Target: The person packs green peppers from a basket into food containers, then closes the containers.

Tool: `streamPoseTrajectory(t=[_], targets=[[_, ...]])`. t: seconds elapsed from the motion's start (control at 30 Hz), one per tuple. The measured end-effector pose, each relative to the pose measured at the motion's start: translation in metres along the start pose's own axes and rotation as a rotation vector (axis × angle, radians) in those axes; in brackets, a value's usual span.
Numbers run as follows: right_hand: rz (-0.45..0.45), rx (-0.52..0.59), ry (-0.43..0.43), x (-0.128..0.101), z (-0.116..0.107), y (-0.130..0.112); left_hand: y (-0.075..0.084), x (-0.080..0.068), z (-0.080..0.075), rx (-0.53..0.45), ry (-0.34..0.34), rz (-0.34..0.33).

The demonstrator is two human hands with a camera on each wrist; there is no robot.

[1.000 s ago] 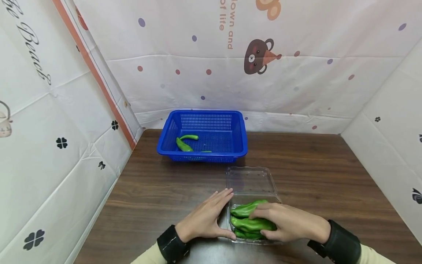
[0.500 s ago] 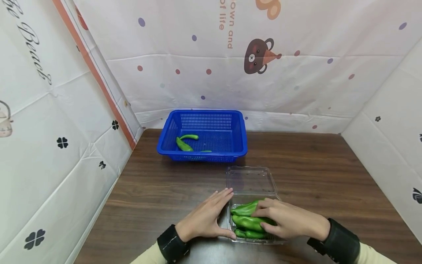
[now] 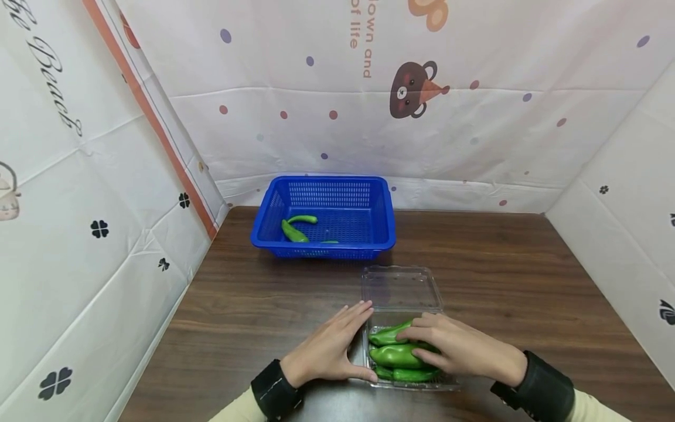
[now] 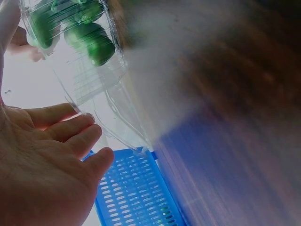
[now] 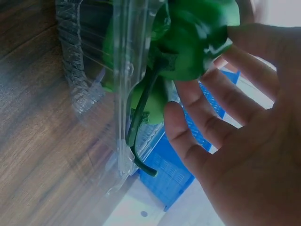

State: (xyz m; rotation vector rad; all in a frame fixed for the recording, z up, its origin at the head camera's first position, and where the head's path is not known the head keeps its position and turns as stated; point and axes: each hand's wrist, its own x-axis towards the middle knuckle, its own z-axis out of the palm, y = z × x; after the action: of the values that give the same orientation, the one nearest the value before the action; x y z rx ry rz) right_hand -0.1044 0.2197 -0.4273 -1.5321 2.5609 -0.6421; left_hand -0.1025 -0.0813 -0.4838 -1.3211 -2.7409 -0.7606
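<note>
A clear plastic clamshell box (image 3: 403,290) lies with its lid folded back, and several green peppers (image 3: 398,356) fill its base. My right hand (image 3: 461,349) reaches over the box's right side and grips the middle pepper between thumb and fingers. From the right wrist view, the thumb presses one side of this glossy pepper (image 5: 193,42), the fingers lie along the other, and a long curved stem (image 5: 142,103) hangs over the box edge. With fingers straight and thumb spread, my left hand (image 3: 332,346) touches the box's left side; the left wrist view shows its fingertips (image 4: 94,134) at the clear wall.
Behind the box stands a blue plastic basket (image 3: 364,245) with a few green peppers (image 3: 295,232) at its left. The brown wooden table (image 3: 501,264) meets printed white sheets (image 3: 316,135) at the back and sides.
My right hand has shifted slightly forward, and the peppers under it have moved a little in the box, with more of the nearest one showing. My left hand stays in place.
</note>
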Motion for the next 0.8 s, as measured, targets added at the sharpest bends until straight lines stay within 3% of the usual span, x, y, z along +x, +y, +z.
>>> streamPoseTrajectory(t=[0.8], targets=[[-0.031, 0.056, 0.023, 0.0028, 0.0008, 0.0032, -0.0010, -0.0006, 0.0003, 0.000, -0.006, 0.002]])
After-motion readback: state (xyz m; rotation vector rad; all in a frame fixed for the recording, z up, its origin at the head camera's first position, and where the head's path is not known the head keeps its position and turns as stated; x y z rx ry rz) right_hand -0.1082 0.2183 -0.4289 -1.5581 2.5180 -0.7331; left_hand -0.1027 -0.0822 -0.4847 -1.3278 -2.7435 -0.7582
